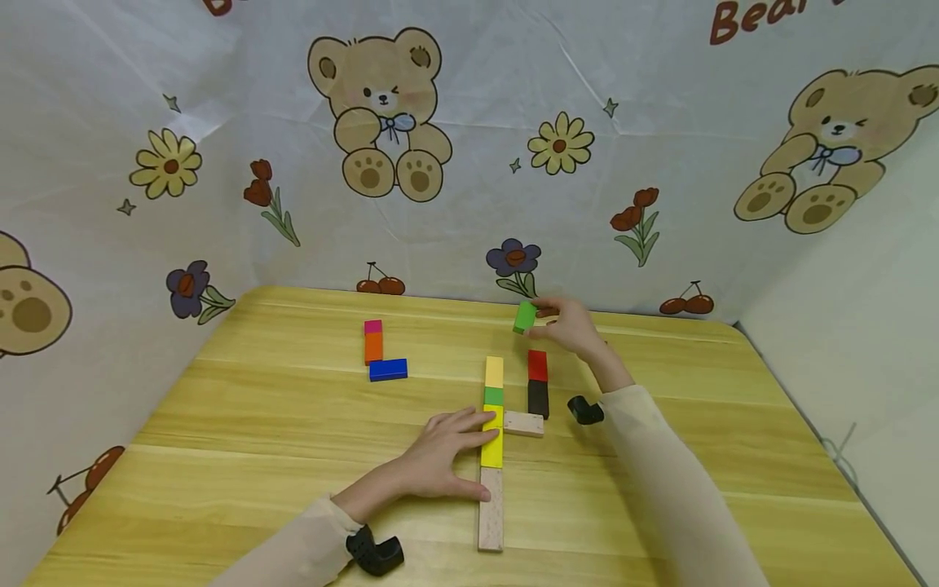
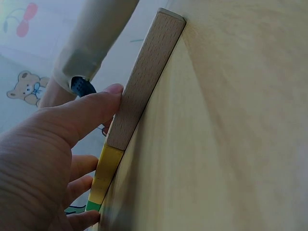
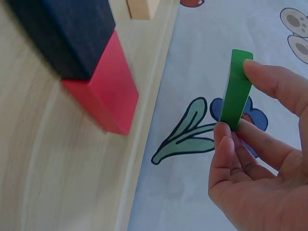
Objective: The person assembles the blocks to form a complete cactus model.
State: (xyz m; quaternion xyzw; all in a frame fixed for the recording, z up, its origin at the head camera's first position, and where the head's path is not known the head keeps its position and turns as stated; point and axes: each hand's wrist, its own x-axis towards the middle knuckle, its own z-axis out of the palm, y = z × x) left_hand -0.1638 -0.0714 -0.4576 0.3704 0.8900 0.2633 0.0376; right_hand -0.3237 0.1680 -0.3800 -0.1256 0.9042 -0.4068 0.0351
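The wooden surface [image 1: 293, 456] carries everything, backed by a bear-printed cloth [image 1: 469, 122] that rises behind and beside it. The landmark is the line of blocks [image 1: 493, 440] running near the middle of the surface: a long plain wooden block [image 1: 491, 509] at the near end, then a long yellow block [image 1: 492, 444], a small green one [image 1: 494, 396] and a pale yellow one [image 1: 495, 372] at the far end.

The left hand [image 1: 443, 456] lies flat on the surface just left of that line, fingers straight and spread, fingertips touching the long yellow block and thumb against the plain wooden one; it grips nothing.

A short plain wooden block [image 1: 524, 423] lies crosswise, touching the line's right side. Right of the line, a black block [image 1: 538, 399] and a red block [image 1: 537, 365] lie end to end. Well to the left of the line sit a blue block [image 1: 388, 369], an orange block [image 1: 373, 347] and a pink block [image 1: 373, 327].

The right hand [image 1: 568, 326] is raised beyond the far end of the line, above the red block, pinching a green block [image 1: 524, 316] between thumb and fingertips, clear of the surface.
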